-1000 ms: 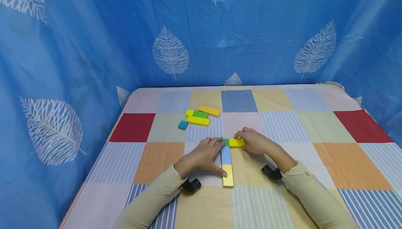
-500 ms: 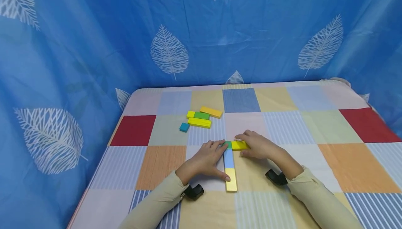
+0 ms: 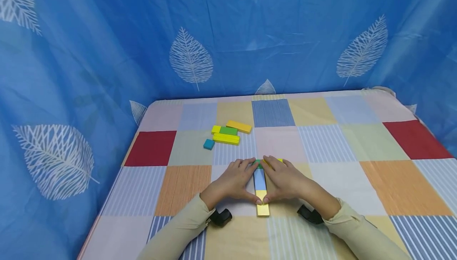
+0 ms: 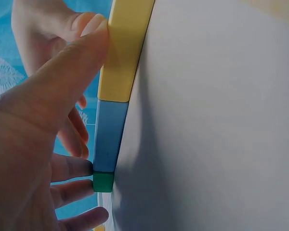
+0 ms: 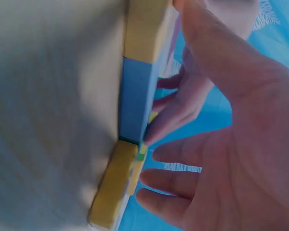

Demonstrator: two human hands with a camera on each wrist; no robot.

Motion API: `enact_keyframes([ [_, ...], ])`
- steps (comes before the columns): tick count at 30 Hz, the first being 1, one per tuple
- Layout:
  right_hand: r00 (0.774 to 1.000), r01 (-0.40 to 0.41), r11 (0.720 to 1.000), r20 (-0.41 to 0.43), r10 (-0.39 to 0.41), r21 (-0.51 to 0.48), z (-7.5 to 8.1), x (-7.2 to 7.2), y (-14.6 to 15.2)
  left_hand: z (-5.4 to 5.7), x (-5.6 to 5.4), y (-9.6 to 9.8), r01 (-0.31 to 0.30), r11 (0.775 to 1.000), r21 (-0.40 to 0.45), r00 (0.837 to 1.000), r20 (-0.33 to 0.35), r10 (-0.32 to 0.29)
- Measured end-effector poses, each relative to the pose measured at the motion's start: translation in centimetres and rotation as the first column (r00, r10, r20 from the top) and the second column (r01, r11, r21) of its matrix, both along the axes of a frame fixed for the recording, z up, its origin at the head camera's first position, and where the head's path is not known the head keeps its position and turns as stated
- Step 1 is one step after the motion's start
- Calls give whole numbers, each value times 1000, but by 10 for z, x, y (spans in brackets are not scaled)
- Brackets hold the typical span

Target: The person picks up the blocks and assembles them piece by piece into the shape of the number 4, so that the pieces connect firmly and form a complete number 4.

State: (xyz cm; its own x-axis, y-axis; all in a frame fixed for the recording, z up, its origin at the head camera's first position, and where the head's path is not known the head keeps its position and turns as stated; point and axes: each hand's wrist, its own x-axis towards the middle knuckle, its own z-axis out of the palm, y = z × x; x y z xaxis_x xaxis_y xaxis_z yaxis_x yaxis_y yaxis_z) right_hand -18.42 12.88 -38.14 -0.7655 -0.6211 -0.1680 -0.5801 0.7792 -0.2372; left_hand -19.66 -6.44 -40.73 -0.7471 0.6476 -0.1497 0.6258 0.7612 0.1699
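Observation:
A column of blocks lies between both hands: a pale yellow block nearest, a light blue block behind it, and a small green block at the far end. A bright yellow block angles off from the green end, mostly hidden under the right hand in the head view. The left hand has its thumb on the pale yellow block and fingertips at the green one. The right hand spreads its fingers over the bright yellow block, its thumb tip meeting the left thumb over the pale yellow block.
Farther back lie a teal block, ridged yellow sticks, a green block with a yellow end, and an orange block. A patchwork cloth covers the table; blue leaf-print curtains stand behind.
The right hand has let go of the bright yellow block's far end and moved left and nearer, its thumb coming to the pale yellow block. The left hand keeps its place on the column.

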Motion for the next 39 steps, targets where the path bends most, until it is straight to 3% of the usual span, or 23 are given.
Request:
enact_keyframes([
  [17,1000,-13,1000,4,13,20,-7,-14,-8,-1,-19,-2,-4,1000,-13,1000,-9,4],
  [27,1000,7,999,-12,-6,44,-9,-6,-11,-3,-6,-4,18,1000,-4,999,-37,-18],
  [31,1000,-2,999,-17,3,54,-10,1,-10,-2,-4,-12,41,999,24,999,-16,-41],
  [34,1000,-3,999,-21,4,50,-9,3,-9,5,-14,-27,-8,996,86,1000,3,7],
  [39,1000,2,999,-16,-1,41,-10,3,-8,16,-44,-61,-149,971,186,989,6,151],
])
